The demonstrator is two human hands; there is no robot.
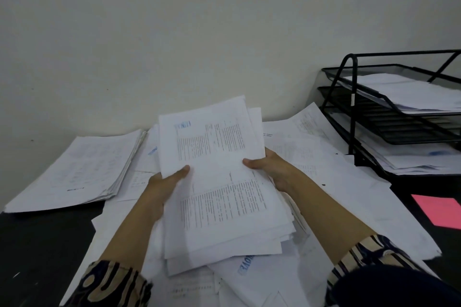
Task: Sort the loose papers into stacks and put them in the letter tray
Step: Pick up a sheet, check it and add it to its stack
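A thick bundle of printed white papers (pixel 219 192) is tilted up over the middle of the table. My left hand (pixel 162 184) grips its left edge with the thumb on the top sheet. Gripping the right edge is my right hand (pixel 272 167), its thumb also on top. More loose papers (pixel 324 169) lie spread underneath and to the right. A black wire letter tray (pixel 389 119) with three tiers stands at the right against the wall, with papers in its top and bottom tiers.
A separate neat stack of papers (pixel 82 172) lies at the left on the dark table (pixel 37 244). A pink sheet (pixel 439 209) lies at the right edge, in front of the tray. A pale wall runs behind the table.
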